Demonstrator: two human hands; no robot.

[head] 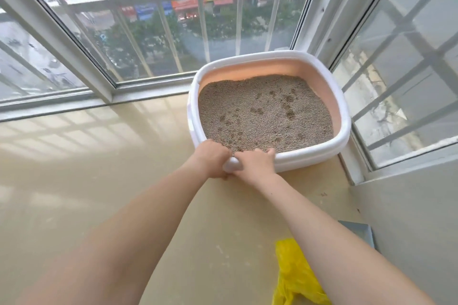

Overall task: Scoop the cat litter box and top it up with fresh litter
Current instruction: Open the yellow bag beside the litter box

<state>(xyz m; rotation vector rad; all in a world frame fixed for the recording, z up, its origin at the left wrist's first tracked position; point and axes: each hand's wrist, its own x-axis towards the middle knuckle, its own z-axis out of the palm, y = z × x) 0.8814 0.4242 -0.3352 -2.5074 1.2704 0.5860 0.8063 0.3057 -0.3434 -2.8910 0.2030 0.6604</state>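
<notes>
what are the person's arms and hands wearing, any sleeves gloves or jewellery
Nothing shows on them. Both forearms are bare as far as the frame reaches, with no sleeve edge in view. The left hand and right hand have no gloves, and no watch, bracelet or ring can be seen on the parts that show.

both hands' fingertips hide over the box (343, 116) rim; the bag (295, 277) is cut off below, the grey thing (359, 230) mostly hidden.
</notes>
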